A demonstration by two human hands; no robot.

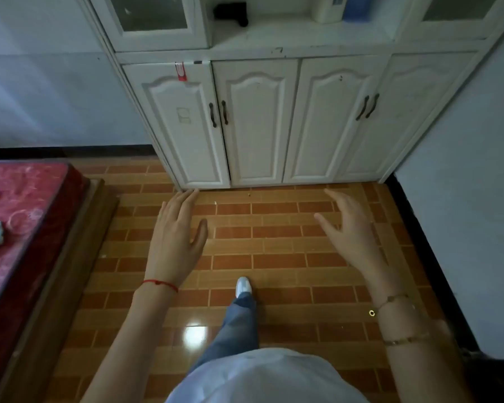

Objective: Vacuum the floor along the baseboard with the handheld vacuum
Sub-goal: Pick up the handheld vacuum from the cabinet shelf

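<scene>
Both bare hands hang in the air over the glossy orange-brown brick-pattern tile floor (277, 257), palms down. The left hand (176, 238), with a thin red string bracelet (160, 284) at its wrist, has its grip apart, fingers spread and holding nothing. The right hand (351, 234), with gold-coloured bangles (402, 318) on the forearm, is likewise apart and empty. A dark, blurred object that may be the handheld vacuum (231, 12) lies on the open shelf of the white panelled wooden cabinet (256, 123), well apart from both hands, above and beyond them. The black baseboard (419, 228) runs along the right wall. A red-covered bed (26, 216) stands at the left.
</scene>
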